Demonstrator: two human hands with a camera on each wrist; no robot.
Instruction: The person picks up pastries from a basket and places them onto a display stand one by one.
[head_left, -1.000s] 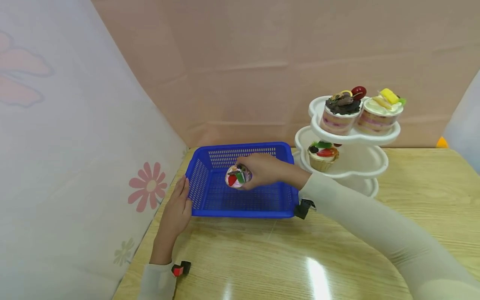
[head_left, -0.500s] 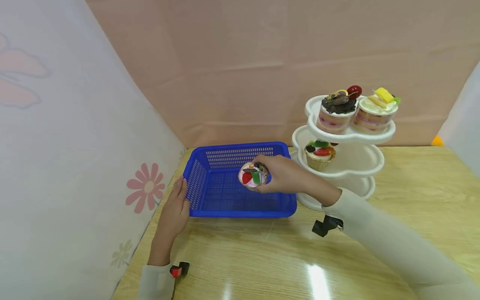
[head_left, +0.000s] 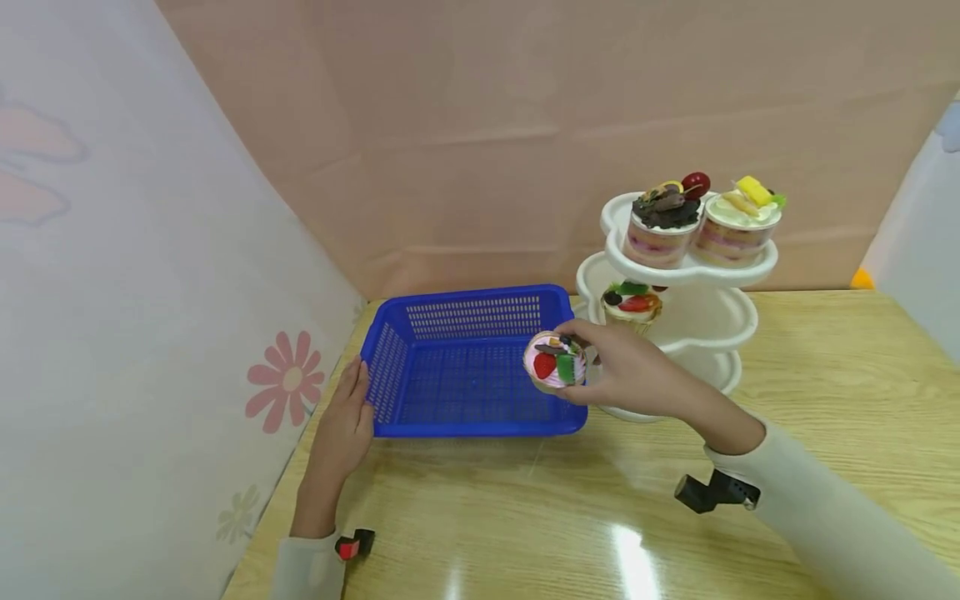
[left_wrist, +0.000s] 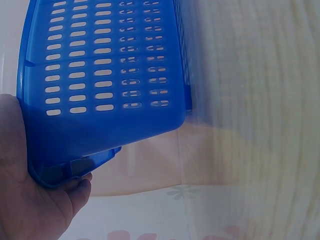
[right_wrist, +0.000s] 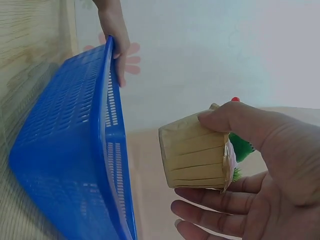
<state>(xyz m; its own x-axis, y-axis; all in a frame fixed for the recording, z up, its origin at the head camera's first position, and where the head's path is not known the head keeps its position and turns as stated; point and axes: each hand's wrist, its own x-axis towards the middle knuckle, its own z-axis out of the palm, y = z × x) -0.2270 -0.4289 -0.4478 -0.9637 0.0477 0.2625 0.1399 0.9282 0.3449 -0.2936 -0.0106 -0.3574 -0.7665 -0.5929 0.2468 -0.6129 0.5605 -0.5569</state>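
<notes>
My right hand (head_left: 622,371) grips a cupcake (head_left: 554,361) with pink frosting, a strawberry and a green piece, held in the air over the right rim of the blue basket (head_left: 420,417). In the right wrist view the cupcake's tan paper cup (right_wrist: 196,157) sits between my thumb and fingers, beside the basket wall (right_wrist: 65,165). My left hand (head_left: 342,425) rests flat against the basket's left wall, seen close in the left wrist view as palm (left_wrist: 25,200) against blue plastic (left_wrist: 105,75).
A white three-tier stand (head_left: 712,321) stands right of the basket, with two layered dessert cups (head_left: 663,223) on top and a fruit tart (head_left: 630,304) on the middle tier. Fabric walls close in the left and back of the wooden table (head_left: 570,517).
My right hand has carried the cupcake up out of the basket's middle and rightward to its right rim, toward the stand. The left hand has stayed on the basket.
</notes>
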